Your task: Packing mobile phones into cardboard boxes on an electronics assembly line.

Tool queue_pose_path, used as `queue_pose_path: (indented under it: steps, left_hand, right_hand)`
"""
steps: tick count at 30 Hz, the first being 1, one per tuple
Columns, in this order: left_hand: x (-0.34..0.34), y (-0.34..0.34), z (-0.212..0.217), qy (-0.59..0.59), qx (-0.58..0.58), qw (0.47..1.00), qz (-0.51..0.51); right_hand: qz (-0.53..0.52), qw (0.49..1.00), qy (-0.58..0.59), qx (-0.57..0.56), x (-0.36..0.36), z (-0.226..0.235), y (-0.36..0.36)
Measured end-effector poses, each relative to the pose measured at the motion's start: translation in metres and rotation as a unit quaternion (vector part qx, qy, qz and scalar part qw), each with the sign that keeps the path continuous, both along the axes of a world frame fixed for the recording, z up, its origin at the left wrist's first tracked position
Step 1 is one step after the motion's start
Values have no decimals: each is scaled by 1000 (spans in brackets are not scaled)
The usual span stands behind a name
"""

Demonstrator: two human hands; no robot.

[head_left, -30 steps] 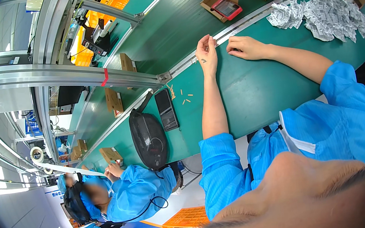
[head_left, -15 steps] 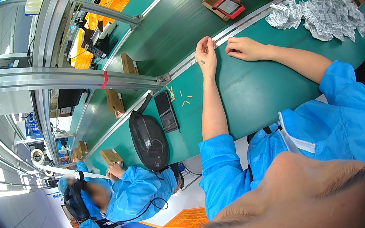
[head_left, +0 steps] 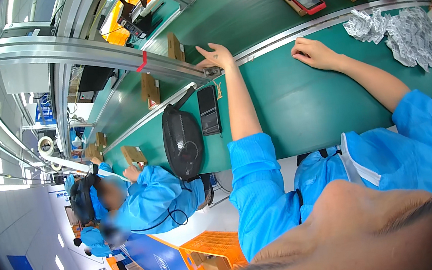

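Note:
My left hand (head_left: 218, 57) reaches over the green conveyor belt (head_left: 233, 15) with its fingers spread and nothing in them. Nearest to it are a brown cardboard box (head_left: 175, 47) on the belt and the metal frame's corner bracket. My right hand (head_left: 318, 54) rests over the green bench by the rail, fingers curled together; whatever they may hold is hidden. A black phone-like device (head_left: 209, 110) lies left of my left forearm, with several small tan sticks (head_left: 218, 88) beside it.
Open cardboard boxes with red handheld devices (head_left: 308, 0) stand along the belt at the far right. A pile of small white printed packets (head_left: 416, 40) lies on the bench. A black bag (head_left: 183, 142) sits at left, near a co-worker in blue (head_left: 153, 198). A metal frame (head_left: 90, 52) crosses overhead.
My left hand has moved left from near my right hand, out over the belt, and its fingers have spread. My right hand stays over the bench, fingers curled. The whole view has shifted.

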State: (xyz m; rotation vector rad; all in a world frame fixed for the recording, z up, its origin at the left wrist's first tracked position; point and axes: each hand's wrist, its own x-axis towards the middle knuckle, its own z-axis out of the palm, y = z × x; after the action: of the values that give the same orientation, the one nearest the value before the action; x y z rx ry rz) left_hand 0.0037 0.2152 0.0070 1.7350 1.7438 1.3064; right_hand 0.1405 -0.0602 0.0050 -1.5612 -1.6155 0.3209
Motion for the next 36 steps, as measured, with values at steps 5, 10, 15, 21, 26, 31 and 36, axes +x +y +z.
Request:
queue_pose_path:
  steps: [5, 10, 15, 21, 26, 31, 36]
  left_hand:
    - [-10, 31, 42, -102, -80, 991, -23]
    - [-33, 96, 20, -57, 36, 995, 72]
    - [-12, 73, 23, 136, 74, 985, -76]
    - [46, -12, 22, 68, 301, 933, -186]
    - [67, -100, 45, -199, -39, 840, -503]
    - [47, -102, 49, -315, -18, 830, -460]
    - [49, -101, 6, -287, -11, 886, -364]
  right_hand:
    - [-12, 1000, -5, 1, 4, -7, -6]
    - [7, 999, -25, 29, -3, 3, 2]
    - [-9, 999, -28, 22, 4, -8, -2]
    - [-12, 1000, -19, 10, 3, -6, -1]
    - [-60, 995, 73, 22, 11, -12, 18]
    - [-292, 947, 4, 134, 32, -15, 77]
    - [-227, 974, -5, 7, 42, 24, 116]
